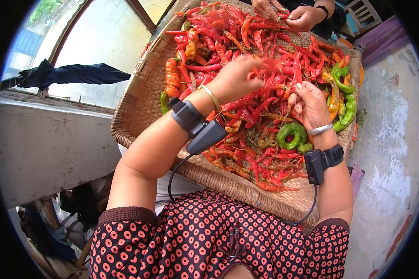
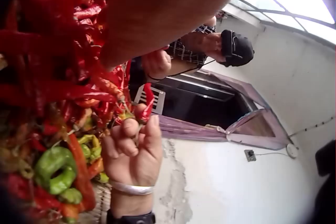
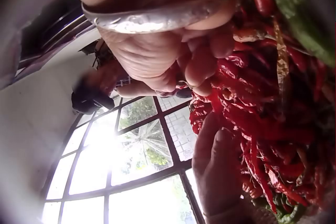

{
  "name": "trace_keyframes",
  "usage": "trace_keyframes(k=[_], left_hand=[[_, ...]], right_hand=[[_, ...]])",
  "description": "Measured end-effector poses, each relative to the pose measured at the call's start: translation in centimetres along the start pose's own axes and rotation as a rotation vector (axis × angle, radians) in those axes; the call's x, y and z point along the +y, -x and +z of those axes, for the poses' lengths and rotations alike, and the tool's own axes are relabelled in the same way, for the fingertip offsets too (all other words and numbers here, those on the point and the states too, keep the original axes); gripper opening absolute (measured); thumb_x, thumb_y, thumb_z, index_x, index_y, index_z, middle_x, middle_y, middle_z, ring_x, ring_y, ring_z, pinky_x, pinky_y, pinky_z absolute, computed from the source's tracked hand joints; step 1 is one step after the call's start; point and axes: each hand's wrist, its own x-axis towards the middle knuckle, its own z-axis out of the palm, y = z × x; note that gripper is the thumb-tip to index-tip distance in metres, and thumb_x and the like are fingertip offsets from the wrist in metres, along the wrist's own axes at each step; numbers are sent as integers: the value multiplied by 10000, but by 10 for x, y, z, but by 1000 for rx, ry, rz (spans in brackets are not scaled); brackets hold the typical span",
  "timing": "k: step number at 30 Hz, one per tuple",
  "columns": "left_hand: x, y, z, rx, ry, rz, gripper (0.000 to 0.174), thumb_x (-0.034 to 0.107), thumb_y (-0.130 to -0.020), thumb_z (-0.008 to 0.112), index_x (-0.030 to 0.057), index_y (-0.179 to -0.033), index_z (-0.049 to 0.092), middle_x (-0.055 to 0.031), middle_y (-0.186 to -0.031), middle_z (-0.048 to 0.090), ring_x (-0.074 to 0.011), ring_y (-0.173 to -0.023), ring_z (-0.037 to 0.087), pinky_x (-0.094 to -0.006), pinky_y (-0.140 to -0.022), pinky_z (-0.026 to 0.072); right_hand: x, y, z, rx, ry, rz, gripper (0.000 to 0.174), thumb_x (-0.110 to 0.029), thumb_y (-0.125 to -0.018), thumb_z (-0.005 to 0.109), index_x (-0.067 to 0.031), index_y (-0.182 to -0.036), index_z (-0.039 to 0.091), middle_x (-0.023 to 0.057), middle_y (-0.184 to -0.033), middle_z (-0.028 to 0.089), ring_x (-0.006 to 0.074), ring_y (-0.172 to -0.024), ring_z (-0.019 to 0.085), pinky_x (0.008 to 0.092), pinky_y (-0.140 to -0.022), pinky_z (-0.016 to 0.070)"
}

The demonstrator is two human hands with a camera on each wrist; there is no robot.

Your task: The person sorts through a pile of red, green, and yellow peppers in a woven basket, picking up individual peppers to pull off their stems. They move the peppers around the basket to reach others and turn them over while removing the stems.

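My right hand [image 1: 312, 102] pinches a red chili pepper [image 1: 298, 67] between thumb and fingertips, its pointed end up. In the left wrist view the same chili pepper [image 2: 148, 100] stands above the right hand [image 2: 134, 153], the other fingers curled in. My left hand [image 1: 237, 79], blurred, is over the heap to the left of it, fingers loosely bent. The right wrist view shows the left hand [image 3: 218, 166] with thumb and fingers stretched, close beside red peppers. Beneath both hands spreads a heap of red chili peppers [image 1: 256, 109] in a woven basket [image 1: 139, 102].
A curled green pepper [image 1: 291, 136] lies near my right wrist, with more green ones [image 1: 346, 114] at the basket's right side. Opposite, another person's hands [image 1: 302, 16] work over the far rim. A folded dark umbrella [image 1: 84, 74] rests by the window on the left.
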Motion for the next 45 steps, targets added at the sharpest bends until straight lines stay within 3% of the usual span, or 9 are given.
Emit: trace_keyframes(k=[8, 14, 17, 23, 30, 36, 39, 41, 45], left_hand=[[0, 10, 7, -272, -306, -71, 188, 150, -709, 614, 44, -864, 628, -111, -817, 611, -292, -789, 580, -352, -712, 470], [6, -6, -7, 130, 390, -240, 165, 125, -825, 594, -11, -915, 621, -8, -738, 597, -23, -680, 512, -186, -602, 439], [2, -11, -2, 371, 242, -72, 198, 130, -823, 593, 1, -972, 617, -51, -786, 639, -94, -674, 563, -228, -602, 462], [21, 7, -7, -328, -317, -203, 269, 298, -747, 630, 75, -897, 642, -137, -761, 625, -279, -699, 612, -374, -621, 480], [14, 11, 2, -353, -494, -199, 201, 266, -737, 581, 75, -779, 625, -134, -708, 606, -311, -695, 597, -416, -616, 470], [4, 9, 10, -346, -357, -4, 161, 187, -745, 543, 83, -829, 633, -129, -811, 609, -306, -762, 588, -396, -666, 475], [6, 10, 13, -300, -257, 53, 301, 132, -733, 560, 97, -1030, 586, -148, -946, 585, -316, -817, 577, -387, -710, 476], [5, 9, 19, -162, -149, 91, 391, 113, -724, 573, 101, -1112, 527, -159, -983, 567, -326, -831, 572, -387, -722, 475], [4, 8, 17, 14, -108, 65, 600, 79, -710, 600, 105, -1267, 378, -188, -1066, 521, -347, -877, 555, -386, -750, 473]], right_hand=[[-7, 0, -5, 78, -138, -50, 138, -208, -864, 543, -86, -805, 518, 25, -590, 567, 34, -396, 428, 146, -380, 335], [-1, -7, -13, 213, -84, -150, 287, -222, -872, 537, -44, -1093, 494, 23, -695, 583, 40, -483, 482, 166, -391, 353], [1, -8, -7, 341, 277, -220, 467, -109, -844, 544, 18, -1256, 363, 42, -816, 583, 62, -568, 539, 182, -440, 416], [18, 4, 13, -80, 781, -229, 148, -151, -777, 614, -29, -857, 637, 63, -651, 609, 134, -599, 582, 276, -569, 462], [38, 8, 24, -117, 1389, -378, 174, -202, -706, 626, -40, -766, 609, 131, -713, 586, 300, -687, 578, 357, -635, 460], [38, -2, 13, -40, 1017, -276, 157, -210, -708, 627, -63, -764, 628, 135, -698, 591, 276, -662, 594, 349, -617, 473], [32, -9, 6, 41, 565, -123, 91, -102, -783, 605, -23, -827, 618, 23, -681, 599, 97, -643, 569, 245, -580, 458], [27, -12, 4, 89, 351, -263, 138, -36, -797, 584, -6, -932, 592, 44, -1064, 524, 89, -725, 561, 225, -642, 467], [29, -19, -5, 154, 330, -344, 174, -46, -792, 583, -5, -962, 586, 60, -1092, 509, 125, -759, 577, 243, -687, 468]])
